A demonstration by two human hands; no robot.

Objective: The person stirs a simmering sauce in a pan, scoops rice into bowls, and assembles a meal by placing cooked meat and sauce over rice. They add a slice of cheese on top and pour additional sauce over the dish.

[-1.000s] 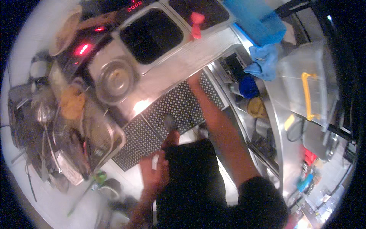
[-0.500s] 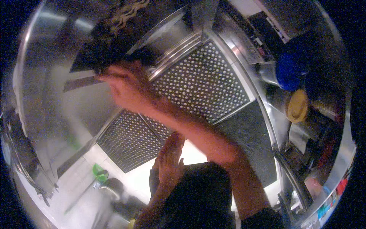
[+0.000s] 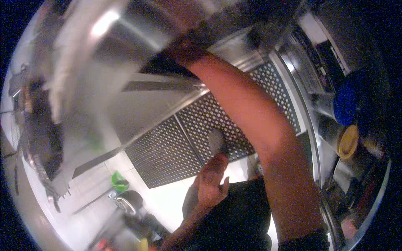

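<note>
My right forearm [image 3: 247, 108] stretches up and across the view toward a dark recess below a metal surface. At its end my right hand [image 3: 182, 47] is in shadow and blurred, so its fingers and anything in them cannot be made out. Low in front of my dark clothing, my left hand [image 3: 210, 182] is loosely bent with the thumb apart, and nothing shows clearly in it. Just beyond its fingertips is a blurred grey shape [image 3: 216, 140], seen against the studded black floor mat [image 3: 163, 154]; I cannot tell what it is.
Metal counters stand on both sides. To the right, a shelf holds a blue round container [image 3: 346, 104] and a yellow lid or bowl [image 3: 348, 142]. A green scoop-shaped item [image 3: 119, 180] is near the floor at lower left. A pale blurred shape [image 3: 75, 62] crosses the upper left.
My right hand has moved up and farther into the dark recess. My view has shifted, so the mats and shelf sit farther right. My left hand stays low by my body.
</note>
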